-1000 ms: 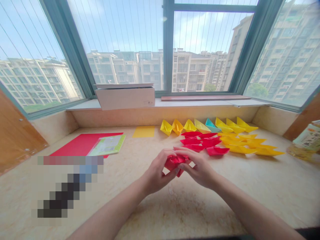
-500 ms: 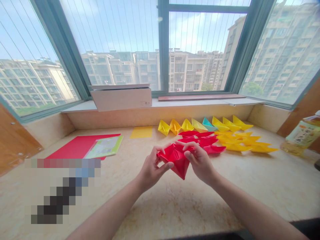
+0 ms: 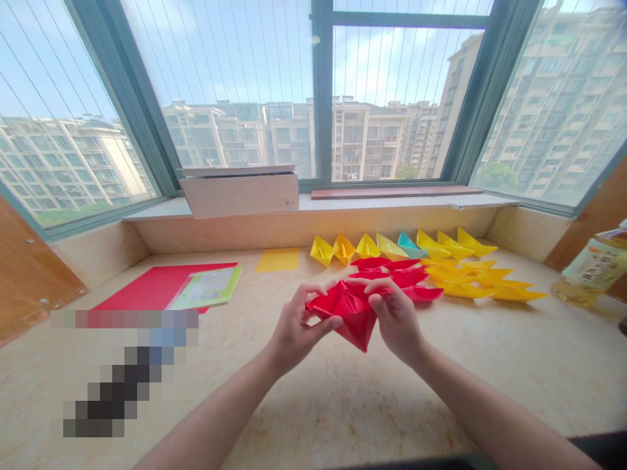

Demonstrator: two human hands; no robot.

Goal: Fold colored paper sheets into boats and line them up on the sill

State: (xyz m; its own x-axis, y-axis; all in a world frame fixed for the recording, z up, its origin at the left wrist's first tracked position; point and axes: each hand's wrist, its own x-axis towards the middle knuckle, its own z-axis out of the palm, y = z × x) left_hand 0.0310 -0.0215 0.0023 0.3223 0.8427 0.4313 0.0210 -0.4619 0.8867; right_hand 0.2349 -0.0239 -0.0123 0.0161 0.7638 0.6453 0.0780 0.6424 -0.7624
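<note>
A folded red paper boat [image 3: 350, 313] is held up over the counter, its pointed lower corner towards me. My left hand [image 3: 301, 326] pinches its left end between thumb and fingers. At the other end, my right hand [image 3: 394, 310] grips the paper, its forefinger lying along the top edge. Just behind the hands lie several red paper boats [image 3: 416, 294] in rows. Next to them on the right sit several yellow paper boats [image 3: 465, 289]. Along the back stands a line of yellow boats [image 3: 367, 247] with one turquoise boat [image 3: 409, 245] among them.
On the left lie red paper sheets [image 3: 132, 287] with a green-and-white packet [image 3: 206, 288] on top. A yellow sheet [image 3: 277, 260] lies near the back wall. A white box [image 3: 240, 192] rests on the window ledge. At the far right stands a bottle [image 3: 592, 271]. Part of the left counter is pixelated.
The red paper has been drawn slightly wider, its right end and my right hand shifting a little to the right. Both hands keep their hold.
</note>
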